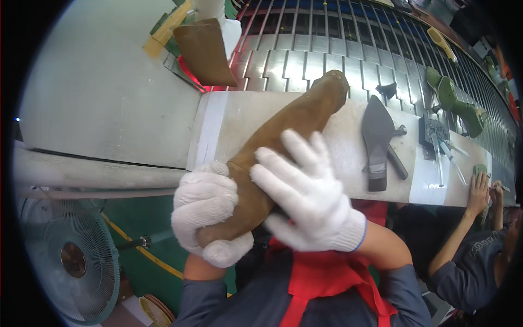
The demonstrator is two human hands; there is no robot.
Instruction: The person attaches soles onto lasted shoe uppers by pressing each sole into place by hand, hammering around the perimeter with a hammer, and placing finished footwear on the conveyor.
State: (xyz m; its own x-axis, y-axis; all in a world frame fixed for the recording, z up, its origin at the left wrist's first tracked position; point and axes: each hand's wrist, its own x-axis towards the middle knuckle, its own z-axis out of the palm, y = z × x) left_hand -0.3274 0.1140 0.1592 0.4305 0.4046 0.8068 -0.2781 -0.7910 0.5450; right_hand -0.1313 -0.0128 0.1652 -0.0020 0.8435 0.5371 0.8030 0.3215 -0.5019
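A tall brown suede boot [289,122] lies slantwise across my front, its far end over the bench top and its near end toward me. My left hand [206,210], in a white knitted glove, is wrapped round the near end, with fingers on one side and thumb below. My right hand [308,191], gloved the same way and slightly blurred, lies against the boot's side with its fingers stretched and apart. To the right on the bench [348,163] is a grey pointed shoe sole [376,131], beside a hammer [399,161] partly hidden by it.
Past the bench runs a slatted metal conveyor [321,54] carrying green heeled shoes [447,95]. Brushes [448,150] rest by a dark block [430,131]. A brown panel [204,52] hangs upper left; a fan [76,259] stands lower left. A co-worker's hands [479,191] work at right.
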